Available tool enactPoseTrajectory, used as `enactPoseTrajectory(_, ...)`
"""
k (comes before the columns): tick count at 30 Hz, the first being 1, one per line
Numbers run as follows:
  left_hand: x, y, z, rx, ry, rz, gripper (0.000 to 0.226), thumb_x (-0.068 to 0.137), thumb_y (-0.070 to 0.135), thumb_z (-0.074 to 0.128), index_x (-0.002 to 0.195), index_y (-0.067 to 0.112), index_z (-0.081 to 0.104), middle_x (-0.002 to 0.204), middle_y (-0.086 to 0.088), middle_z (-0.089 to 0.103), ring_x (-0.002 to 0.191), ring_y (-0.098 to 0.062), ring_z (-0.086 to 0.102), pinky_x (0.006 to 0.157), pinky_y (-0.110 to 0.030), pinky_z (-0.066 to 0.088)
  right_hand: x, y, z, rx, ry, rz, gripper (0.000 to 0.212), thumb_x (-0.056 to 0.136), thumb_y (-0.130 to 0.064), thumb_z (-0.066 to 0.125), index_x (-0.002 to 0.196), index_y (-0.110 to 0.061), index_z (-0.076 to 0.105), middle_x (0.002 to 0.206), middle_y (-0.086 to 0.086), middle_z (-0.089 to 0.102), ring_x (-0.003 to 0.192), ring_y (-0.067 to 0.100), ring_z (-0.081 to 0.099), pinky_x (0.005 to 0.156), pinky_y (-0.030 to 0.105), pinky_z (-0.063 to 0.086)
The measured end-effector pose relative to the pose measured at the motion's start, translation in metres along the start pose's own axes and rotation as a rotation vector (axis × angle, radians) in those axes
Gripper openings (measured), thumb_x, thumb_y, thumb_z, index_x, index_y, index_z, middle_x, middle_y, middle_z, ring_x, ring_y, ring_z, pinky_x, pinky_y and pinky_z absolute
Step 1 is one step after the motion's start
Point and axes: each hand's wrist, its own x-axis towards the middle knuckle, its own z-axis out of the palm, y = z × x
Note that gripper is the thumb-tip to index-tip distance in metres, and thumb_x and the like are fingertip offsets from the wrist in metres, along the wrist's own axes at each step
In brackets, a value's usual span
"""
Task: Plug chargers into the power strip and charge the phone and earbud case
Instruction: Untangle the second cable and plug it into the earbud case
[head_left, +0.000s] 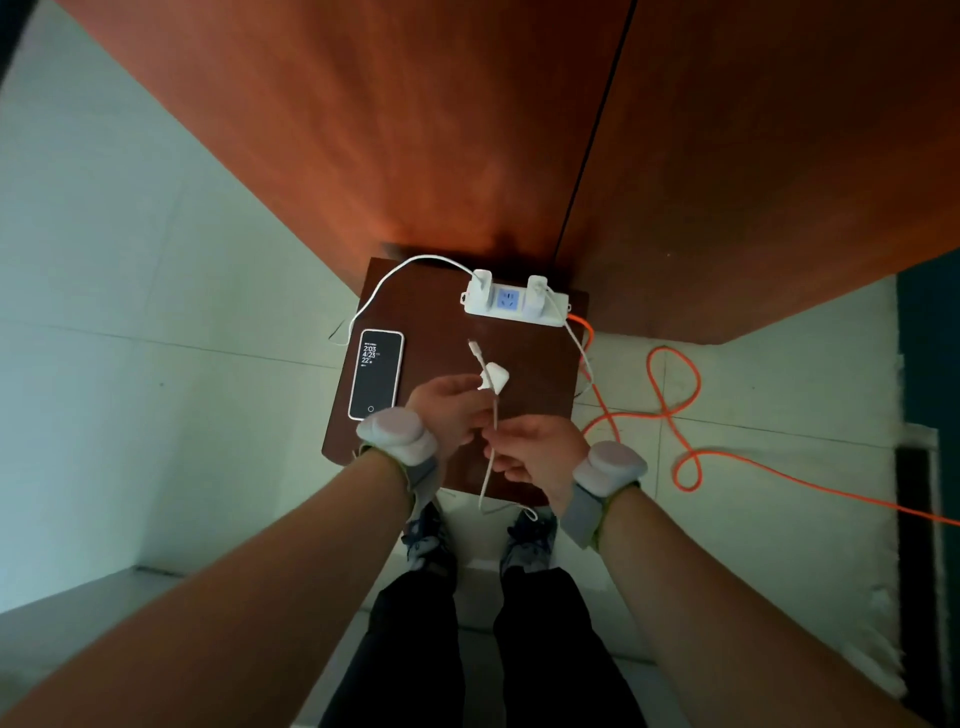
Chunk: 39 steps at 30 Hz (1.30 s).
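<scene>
The left hand (452, 410) pinches the light, rigid earbud case (494, 381); right hand (540, 457) fingers hold its limp cable (491, 457), best gripped near the plug.

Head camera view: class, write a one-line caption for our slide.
Left hand holds a white earbud case, right hand the cable, above a table with phone and power strip.

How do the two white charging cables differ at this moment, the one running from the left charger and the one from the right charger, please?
The left charger's cable arcs over the table edge toward the phone; the right charger's cable drops off the table's right side and comes back to the hands. The left cable lies untouched; the right cable is pinched by the right hand, its plug end free near the earbud case in the left hand. Both are thin and white.
</scene>
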Motion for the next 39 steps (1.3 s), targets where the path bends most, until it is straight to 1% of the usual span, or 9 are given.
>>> enactPoseTrajectory(5,0.044,-0.011,-0.008,-0.076,0.038,-0.114,0.002,0.088,0.013,0.061,0.087,0.013,0.059,0.058,0.002,0.069,0.059,-0.014,0.065,0.058,-0.025,0.042,0.019,0.019,0.018,-0.103,-0.025,0.041,0.013,0.086,-0.016,0.064,0.073,-0.016,0.066,0.066,-0.003,0.064,0.044,-0.003,0.055,0.048,0.011,0.043)
enactPoseTrajectory(9,0.074,-0.028,-0.015,-0.082,0.085,-0.124,0.021,0.095,0.026,0.049,0.077,0.019,0.054,0.043,0.009,0.063,0.038,-0.003,0.058,0.053,-0.021,0.037,0.035,0.030,0.026,-0.065,-0.003,0.058,0.011,0.085,-0.008,0.064,0.078,-0.001,0.068,0.054,-0.003,0.061,0.039,-0.001,0.052,0.042,0.009,0.040)
enactPoseTrajectory(12,0.093,-0.040,-0.022,-0.076,0.083,-0.157,0.021,0.096,0.030,0.048,0.080,0.018,0.055,0.045,0.006,0.062,0.035,-0.004,0.056,0.048,-0.018,0.037,0.047,0.037,0.031,-0.074,-0.013,0.107,0.014,0.086,-0.008,0.063,0.083,0.005,0.068,0.061,0.003,0.060,0.045,0.004,0.052,0.043,0.010,0.039)
enactPoseTrajectory(15,0.112,-0.055,-0.027,-0.052,0.039,-0.241,0.024,0.096,0.030,0.046,0.078,0.018,0.054,0.037,0.007,0.056,0.031,-0.005,0.051,0.042,-0.016,0.037,0.067,0.039,0.027,-0.064,-0.020,0.203,0.011,0.089,-0.012,0.059,0.080,-0.010,0.066,0.072,0.002,0.061,0.063,0.013,0.054,0.060,0.020,0.045)
enactPoseTrajectory(19,0.131,-0.078,-0.027,-0.010,0.005,-0.316,0.024,0.095,0.028,0.049,0.075,0.017,0.057,0.052,0.001,0.053,0.037,-0.010,0.046,0.047,-0.019,0.034,0.102,0.036,0.000,-0.155,0.129,0.165,0.031,0.086,-0.007,0.059,0.117,-0.004,0.059,0.080,0.000,0.060,0.072,0.017,0.058,0.082,0.039,0.051)
enactPoseTrajectory(25,0.159,-0.092,-0.023,0.136,-0.026,-0.341,0.023,0.093,0.026,0.054,0.073,0.017,0.058,0.060,-0.002,0.052,0.036,-0.010,0.044,0.047,-0.019,0.035,0.157,0.025,-0.032,-0.309,0.226,0.045,0.046,0.083,-0.002,0.062,0.128,-0.004,0.050,0.081,0.006,0.060,0.071,0.021,0.058,0.071,0.032,0.048)
enactPoseTrajectory(30,0.177,-0.103,-0.032,0.151,-0.057,-0.323,0.020,0.092,0.027,0.056,0.074,0.018,0.060,0.061,0.000,0.055,0.035,-0.006,0.046,0.048,-0.020,0.037,0.197,0.033,-0.026,-0.473,0.360,0.043,0.056,0.079,-0.027,0.071,0.128,-0.011,0.049,0.117,0.012,0.063,0.107,0.028,0.060,0.098,0.037,0.046)
enactPoseTrajectory(35,0.189,-0.118,-0.043,0.140,-0.027,-0.247,0.018,0.092,0.021,0.055,0.078,0.011,0.062,0.061,-0.003,0.054,0.027,-0.003,0.042,0.033,-0.011,0.033,0.208,0.040,-0.011,-0.497,0.434,0.004,0.068,0.075,-0.039,0.073,0.131,-0.014,0.046,0.128,0.008,0.054,0.112,0.027,0.055,0.080,0.026,0.038)
enactPoseTrajectory(39,0.195,-0.123,-0.045,0.096,-0.011,-0.188,0.022,0.092,0.016,0.055,0.071,0.012,0.061,0.062,-0.006,0.055,0.029,-0.002,0.046,0.032,-0.011,0.034,0.218,0.042,-0.006,-0.535,0.479,-0.024,0.061,0.070,-0.037,0.076,0.121,-0.015,0.052,0.122,0.006,0.057,0.094,0.021,0.056,0.070,0.025,0.038)
